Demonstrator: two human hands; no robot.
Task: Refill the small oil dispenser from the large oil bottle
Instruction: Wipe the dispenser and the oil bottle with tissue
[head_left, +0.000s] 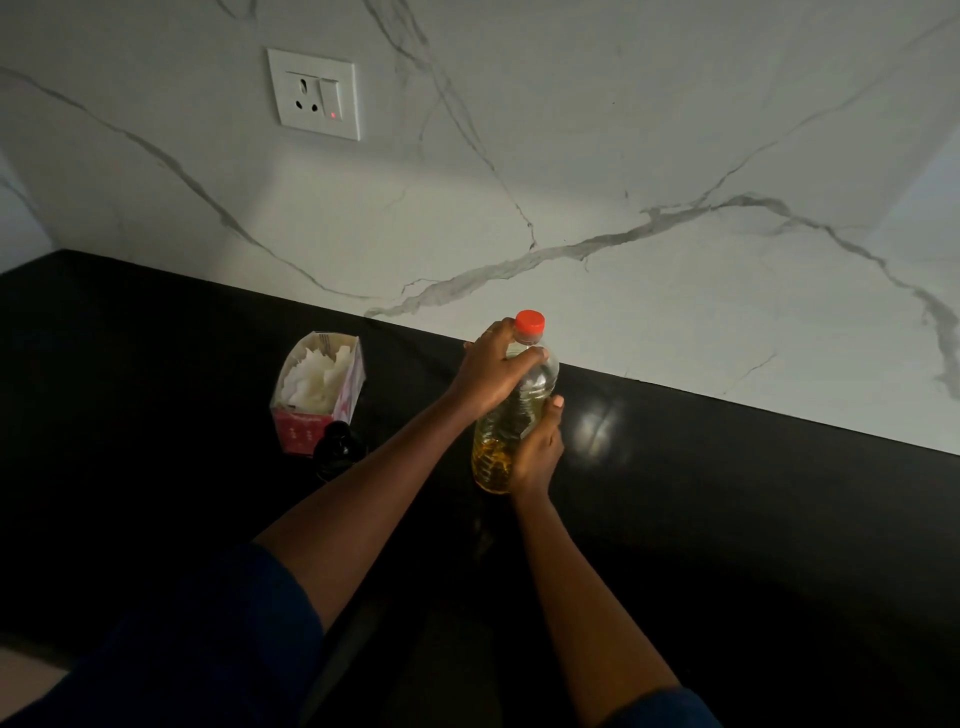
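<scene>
Both hands were on the large oil bottle (511, 423), upright near the counter's (727, 493) back edge. The left hand (493, 369) curled round its shoulder just under the red cap (530, 322), and the right hand (537, 452) wrapped its lower body. With the cap on, this looked like the opening step; next it wanted a steady hold below and a twist up top. The small oil dispenser (337, 447) sat further left, just in front of the tissue box (319, 389), dark on dark, its opening impossible to make out.

Pink tissue box (319, 387), open, on black countertop (727, 493); white socket plate (314, 93), red light lit, on veined marble wall (623, 156).
</scene>
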